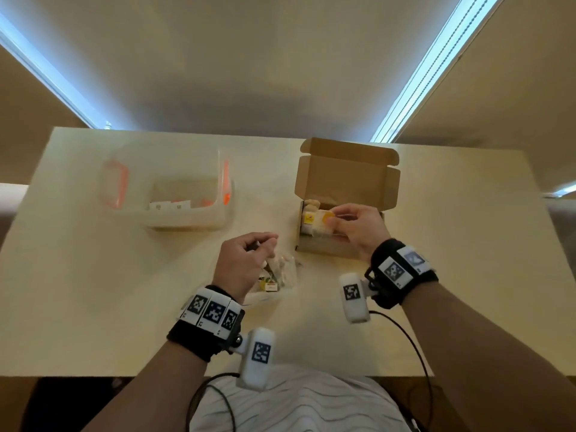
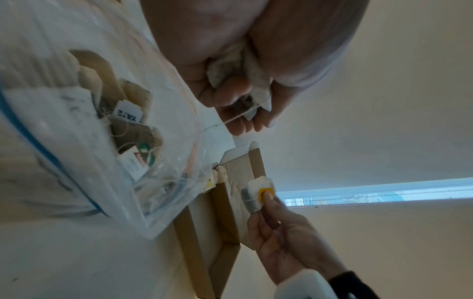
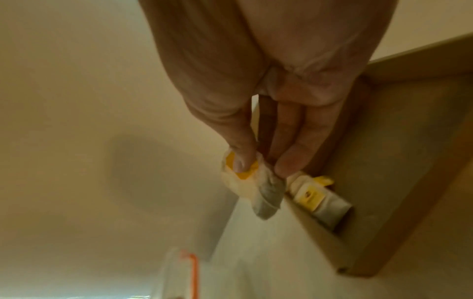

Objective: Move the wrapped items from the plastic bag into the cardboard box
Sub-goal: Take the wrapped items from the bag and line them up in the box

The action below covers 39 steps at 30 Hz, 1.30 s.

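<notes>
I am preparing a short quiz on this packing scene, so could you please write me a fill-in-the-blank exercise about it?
1. The right hand pinches a wrapped item bearing a ____ tag.
2. That item is held over the open ____ box.
3. The left hand holds a tea bag just above the clear ____ bag.
4. The clear container has ____ latches.

Missing words: yellow; cardboard; plastic; orange

Both bare forearms reach forward, each with a black wristband. The left hand point(image 1: 241, 263) is curled, fingers closed round a crumpled pale tea bag point(image 2: 239, 68) above the clear plastic bag point(image 2: 107, 141). The right hand point(image 1: 358, 227), beyond it, pinches a yellow-tagged wrapped item point(image 3: 252, 182) between thumb and fingertips.
</notes>
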Motion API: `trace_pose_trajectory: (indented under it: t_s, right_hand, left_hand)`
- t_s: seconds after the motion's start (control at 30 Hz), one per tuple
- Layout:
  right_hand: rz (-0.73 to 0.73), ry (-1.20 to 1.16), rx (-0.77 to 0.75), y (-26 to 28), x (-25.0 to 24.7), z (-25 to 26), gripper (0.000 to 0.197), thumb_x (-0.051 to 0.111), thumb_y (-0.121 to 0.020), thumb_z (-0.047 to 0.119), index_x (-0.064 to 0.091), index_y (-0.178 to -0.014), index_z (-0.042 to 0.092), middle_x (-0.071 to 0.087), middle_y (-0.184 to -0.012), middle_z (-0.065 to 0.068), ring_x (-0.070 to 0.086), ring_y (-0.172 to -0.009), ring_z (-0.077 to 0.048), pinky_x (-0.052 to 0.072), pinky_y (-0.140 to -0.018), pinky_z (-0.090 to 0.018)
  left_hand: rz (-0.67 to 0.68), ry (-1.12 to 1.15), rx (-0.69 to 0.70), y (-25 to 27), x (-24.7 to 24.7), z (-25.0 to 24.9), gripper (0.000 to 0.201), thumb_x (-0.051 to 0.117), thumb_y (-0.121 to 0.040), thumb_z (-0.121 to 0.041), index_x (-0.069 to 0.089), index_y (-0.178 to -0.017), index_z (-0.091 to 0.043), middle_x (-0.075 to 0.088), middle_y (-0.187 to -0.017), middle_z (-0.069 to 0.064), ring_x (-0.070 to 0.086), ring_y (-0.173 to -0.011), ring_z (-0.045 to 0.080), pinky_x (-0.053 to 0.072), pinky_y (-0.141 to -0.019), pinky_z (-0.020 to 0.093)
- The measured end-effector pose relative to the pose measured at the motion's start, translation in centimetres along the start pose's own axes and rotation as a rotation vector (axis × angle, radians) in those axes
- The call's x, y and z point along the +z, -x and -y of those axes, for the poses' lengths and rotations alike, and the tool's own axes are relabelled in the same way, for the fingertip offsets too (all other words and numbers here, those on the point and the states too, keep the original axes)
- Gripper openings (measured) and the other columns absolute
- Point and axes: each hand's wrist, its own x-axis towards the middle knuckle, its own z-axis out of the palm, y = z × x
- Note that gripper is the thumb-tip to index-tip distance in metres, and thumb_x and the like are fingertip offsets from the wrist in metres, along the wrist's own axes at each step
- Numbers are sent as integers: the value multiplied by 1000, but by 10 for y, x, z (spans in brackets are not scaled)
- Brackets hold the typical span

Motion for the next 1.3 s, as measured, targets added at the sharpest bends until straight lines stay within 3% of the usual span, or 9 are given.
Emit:
trace_pose_trajectory:
  t_s: [0.27, 0.43, 0.53, 0.7, 0.83, 0.93, 1.07, 1.17, 1.3]
  right_hand:
    - [58, 295, 221, -94, 17, -45, 12, 81, -80, 11, 72, -86, 18, 74, -96, -12, 73, -89, -25, 62, -78, -41]
    - [78, 345, 270, -108, 35, -48, 22, 78, -78, -2, 65, -81, 16, 68, -91, -10, 68, -80, -22, 62, -73, -37]
    - [22, 444, 264, -116, 38, -54, 22, 81, -78, 7, 63, -79, 20, 67, -94, -7, 67, -82, -22, 62, -70, -37]
    - [-112, 527, 226, -117, 35, -56, 17, 77, -82, 18, 64, -85, 27, 65, -103, -4, 64, -90, -23, 60, -81, -41]
    - [-100, 518, 226, -114, 25, -55, 40, 85, -74, 18, 64, -107, 25, 64, -105, 1, 65, -91, -17, 58, -82, -34]
    - [-79, 555, 267, -110, 19, -56, 34, 85, -76, 19, 61, -100, 20, 60, -95, 1, 63, -88, -18, 55, -81, -31]
    - [54, 562, 295, -103, 22, -59, 14, 78, -81, 10, 68, -82, 19, 72, -90, -8, 70, -81, -19, 61, -81, -38]
    - [72, 480, 288, -99, 24, -62, 19, 77, -80, 4, 72, -94, 16, 71, -94, -9, 69, -82, -19, 62, -79, -37]
    - [-69, 552, 142, -85, 13, -53, 17, 75, -85, 21, 66, -100, 23, 67, -105, -1, 64, -97, -18, 55, -88, -33]
  left_hand:
    - [-48, 77, -73, -1, -19, 17, 12, 69, -89, -8, 79, -88, -16, 71, -70, 0, 64, -72, 14, 52, -65, 33]
    - [-68, 82, -46, -3, -24, 21, 14, 68, -89, -7, 78, -86, -16, 69, -68, 2, 58, -60, 9, 41, -49, 13]
    - [-61, 70, -41, -5, -24, 22, 13, 67, -90, -7, 77, -88, -14, 67, -69, 6, 56, -57, 8, 38, -46, 11]
    - [-36, 86, -84, -9, -21, 24, 12, 66, -91, -10, 77, -91, -15, 66, -71, 10, 49, -68, 25, 35, -42, 21]
    - [-12, 125, -127, -11, -19, 22, 13, 64, -93, -10, 76, -91, -13, 64, -76, 15, 53, -73, 26, 33, -42, 22]
    - [0, 132, -128, -10, -19, 20, 14, 61, -94, -8, 75, -92, -11, 64, -76, 13, 54, -73, 24, 33, -42, 22]
    - [6, 123, -142, -9, -19, 20, 13, 62, -94, -8, 75, -93, -11, 64, -76, 13, 54, -71, 21, 34, -42, 22]
    - [5, 148, -160, -8, -19, 19, 14, 60, -95, -9, 74, -93, -7, 63, -75, 10, 54, -70, 19, 35, -42, 21]
    - [65, 428, -314, -7, -19, 9, 34, 46, -103, -27, 67, -97, -1, 62, -79, 10, 56, -70, 19, 35, -38, 19]
